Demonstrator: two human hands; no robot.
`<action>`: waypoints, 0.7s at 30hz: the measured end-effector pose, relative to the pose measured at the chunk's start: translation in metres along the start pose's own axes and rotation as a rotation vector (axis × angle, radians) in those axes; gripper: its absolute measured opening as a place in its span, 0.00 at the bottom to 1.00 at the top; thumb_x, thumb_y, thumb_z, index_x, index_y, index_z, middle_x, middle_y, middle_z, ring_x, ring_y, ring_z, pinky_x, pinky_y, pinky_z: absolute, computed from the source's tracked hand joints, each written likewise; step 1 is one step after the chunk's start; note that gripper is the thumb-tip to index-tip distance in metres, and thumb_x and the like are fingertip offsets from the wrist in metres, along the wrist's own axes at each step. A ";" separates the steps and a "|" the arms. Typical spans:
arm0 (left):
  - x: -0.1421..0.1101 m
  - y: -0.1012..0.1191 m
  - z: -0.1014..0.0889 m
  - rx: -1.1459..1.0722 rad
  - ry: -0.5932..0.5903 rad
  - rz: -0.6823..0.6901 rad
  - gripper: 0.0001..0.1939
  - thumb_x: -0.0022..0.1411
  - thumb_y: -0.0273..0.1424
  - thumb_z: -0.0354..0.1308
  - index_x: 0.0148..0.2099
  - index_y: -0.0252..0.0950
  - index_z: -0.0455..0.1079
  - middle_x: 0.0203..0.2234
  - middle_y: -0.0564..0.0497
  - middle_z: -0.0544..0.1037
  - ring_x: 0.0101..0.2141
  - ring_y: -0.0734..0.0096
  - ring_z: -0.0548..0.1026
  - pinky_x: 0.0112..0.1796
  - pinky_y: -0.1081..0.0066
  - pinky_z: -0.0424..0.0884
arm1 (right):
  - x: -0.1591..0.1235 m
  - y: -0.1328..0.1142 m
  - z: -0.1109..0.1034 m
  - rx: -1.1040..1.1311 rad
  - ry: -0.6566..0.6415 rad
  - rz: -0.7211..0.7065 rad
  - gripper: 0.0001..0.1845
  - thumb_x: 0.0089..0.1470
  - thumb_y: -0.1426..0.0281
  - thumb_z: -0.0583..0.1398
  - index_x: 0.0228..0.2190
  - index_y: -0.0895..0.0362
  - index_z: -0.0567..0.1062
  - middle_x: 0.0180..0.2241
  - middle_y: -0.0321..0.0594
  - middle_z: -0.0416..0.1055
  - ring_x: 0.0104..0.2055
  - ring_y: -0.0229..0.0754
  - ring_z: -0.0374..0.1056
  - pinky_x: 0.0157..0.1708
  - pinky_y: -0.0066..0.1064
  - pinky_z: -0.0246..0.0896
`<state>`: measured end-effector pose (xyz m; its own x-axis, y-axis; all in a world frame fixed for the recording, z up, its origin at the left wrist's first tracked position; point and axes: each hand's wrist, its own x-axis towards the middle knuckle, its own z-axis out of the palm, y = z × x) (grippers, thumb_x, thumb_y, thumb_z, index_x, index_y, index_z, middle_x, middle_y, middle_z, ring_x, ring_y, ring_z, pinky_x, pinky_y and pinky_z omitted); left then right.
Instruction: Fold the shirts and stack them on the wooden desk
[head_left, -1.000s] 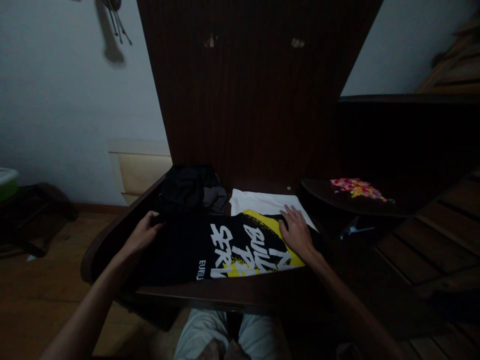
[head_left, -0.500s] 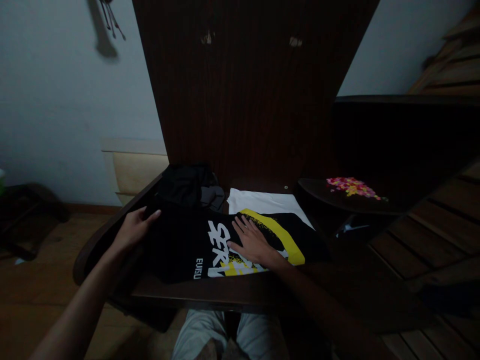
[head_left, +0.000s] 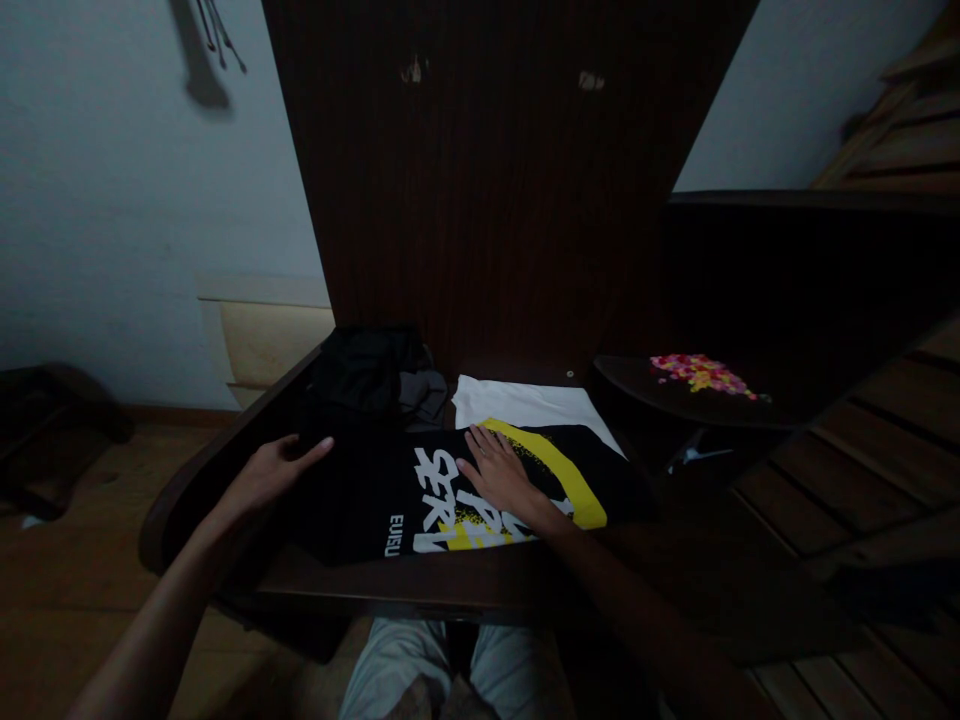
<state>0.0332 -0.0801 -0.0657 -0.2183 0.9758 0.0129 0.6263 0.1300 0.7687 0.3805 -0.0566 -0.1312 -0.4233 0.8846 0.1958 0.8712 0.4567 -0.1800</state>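
Observation:
A black T-shirt with white lettering and a yellow print lies folded into a long shape on a dark wooden surface. My right hand rests flat on the printed part, its fingers stretched out. At the shirt's left end is my left hand, thumb held apart; its other fingers partly merge with the dark cloth. Behind the shirt lies a folded white cloth, partly covered by it. A heap of black and grey clothing sits at the back left.
A tall dark wooden panel rises behind the clothes. To the right, small pink and yellow pieces lie on a rounded dark shelf. A raised wooden edge borders the left side. Below are my legs.
My left hand has shifted slightly right and down along the shirt's left end, with its thumb further over the cloth. My right hand stays flat on the print, almost unmoved.

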 end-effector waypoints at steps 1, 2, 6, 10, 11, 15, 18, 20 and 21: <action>-0.002 -0.003 -0.001 -0.006 -0.120 -0.041 0.28 0.41 0.56 0.65 0.32 0.35 0.75 0.29 0.43 0.81 0.35 0.47 0.79 0.34 0.58 0.77 | -0.001 0.000 0.001 -0.002 0.000 -0.001 0.35 0.66 0.54 0.42 0.64 0.66 0.59 0.67 0.53 0.49 0.70 0.52 0.43 0.67 0.49 0.37; -0.004 -0.006 -0.002 -0.019 -0.225 -0.072 0.27 0.39 0.55 0.67 0.31 0.36 0.76 0.28 0.43 0.81 0.33 0.47 0.79 0.32 0.58 0.77 | -0.001 0.000 0.001 -0.003 -0.002 -0.001 0.35 0.66 0.54 0.42 0.64 0.65 0.59 0.67 0.52 0.49 0.70 0.52 0.43 0.67 0.49 0.37; -0.010 -0.016 -0.009 -0.066 -0.230 0.028 0.26 0.40 0.53 0.67 0.36 0.38 0.77 0.34 0.43 0.82 0.38 0.47 0.80 0.35 0.58 0.78 | 0.000 -0.001 -0.002 0.012 -0.029 0.019 0.35 0.66 0.55 0.44 0.64 0.67 0.58 0.67 0.53 0.48 0.70 0.53 0.42 0.67 0.49 0.36; -0.014 -0.008 -0.009 -0.056 -0.084 0.165 0.31 0.45 0.49 0.66 0.51 0.43 0.75 0.47 0.44 0.79 0.50 0.49 0.75 0.44 0.59 0.76 | 0.005 -0.007 -0.011 0.089 -0.052 0.061 0.32 0.64 0.58 0.50 0.60 0.68 0.65 0.66 0.56 0.52 0.69 0.57 0.45 0.66 0.51 0.39; -0.016 -0.002 -0.006 -0.075 -0.109 0.189 0.31 0.48 0.49 0.65 0.54 0.44 0.73 0.50 0.45 0.78 0.51 0.50 0.74 0.46 0.59 0.75 | 0.007 -0.010 -0.015 0.142 -0.030 0.065 0.30 0.63 0.58 0.51 0.58 0.66 0.68 0.65 0.56 0.55 0.68 0.57 0.48 0.66 0.50 0.42; -0.023 0.034 0.029 -0.181 -0.348 0.309 0.35 0.54 0.45 0.61 0.63 0.43 0.64 0.58 0.46 0.71 0.57 0.53 0.69 0.53 0.56 0.69 | 0.017 -0.029 -0.033 0.676 -0.004 0.072 0.24 0.62 0.55 0.51 0.45 0.58 0.77 0.51 0.48 0.73 0.54 0.51 0.67 0.56 0.45 0.61; -0.029 0.060 0.075 -0.221 -0.481 0.451 0.34 0.56 0.40 0.57 0.64 0.37 0.61 0.60 0.44 0.68 0.58 0.54 0.68 0.55 0.55 0.66 | 0.023 -0.040 -0.043 1.192 -0.156 0.191 0.27 0.58 0.47 0.54 0.41 0.57 0.75 0.43 0.45 0.75 0.39 0.45 0.73 0.34 0.37 0.73; -0.034 0.073 0.107 -0.230 -0.505 0.526 0.33 0.58 0.36 0.55 0.65 0.36 0.60 0.57 0.44 0.71 0.54 0.56 0.71 0.52 0.58 0.69 | 0.026 -0.040 -0.045 1.340 -0.161 0.302 0.26 0.53 0.47 0.60 0.39 0.57 0.74 0.38 0.43 0.75 0.33 0.42 0.72 0.24 0.32 0.71; -0.038 0.078 0.123 -0.224 -0.507 0.528 0.33 0.57 0.35 0.55 0.65 0.34 0.59 0.53 0.43 0.74 0.48 0.58 0.75 0.48 0.61 0.72 | 0.027 -0.037 -0.044 1.352 -0.126 0.358 0.24 0.50 0.49 0.63 0.38 0.57 0.73 0.35 0.42 0.75 0.31 0.41 0.71 0.22 0.29 0.69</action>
<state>0.1819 -0.0851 -0.0847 0.4718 0.8668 0.1613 0.3735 -0.3622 0.8540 0.3482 -0.0538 -0.0773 -0.3141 0.9403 -0.1310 0.0561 -0.1194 -0.9913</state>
